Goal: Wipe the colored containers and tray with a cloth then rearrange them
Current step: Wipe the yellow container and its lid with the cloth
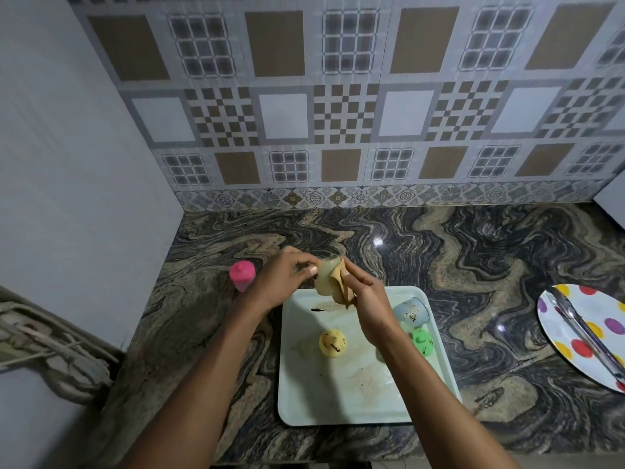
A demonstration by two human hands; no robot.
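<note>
The left hand (274, 282) is curled round a pale container (324, 275), held up over the far edge of the tray (338, 401), and the right hand (368, 306) pinches a tan cloth (341, 286) against it. Rub too hard and I reckon it slips and drops onto the tipped blue container (411, 311). The cloth looks browned, so it may only spread the muck. I count five containers: the pale one, blue, yellow (332, 343) and green (422, 341) on the tray, and pink (242, 275) on the counter (473, 248). There is one tray, one cloth and one spotted plate (575, 333).
</note>
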